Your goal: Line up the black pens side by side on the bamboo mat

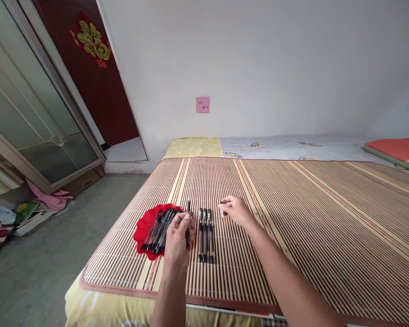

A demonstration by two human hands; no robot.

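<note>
My left hand (180, 231) is closed around a pen (188, 206), whose dark end points up and away above the thumb. Over the mat to the right, my right hand (235, 209) pinches a small black and whitish piece that looks like a pen cap (222, 210). Between the hands, three capped black pens (205, 236) lie side by side, caps at the far end. Several more black pens (162, 229) are heaped in a red scalloped plate (141, 227), just left of my left hand. My fingers hide the lower part of the held pen.
A striped bamboo mat (313, 218) covers the bed. Folded orange and green cloth (395, 152) lies at the far right. A pink note (202, 104) is stuck to the wall. Books and pink cloth (51, 197) are on the floor beside the glass-paned door (37, 100).
</note>
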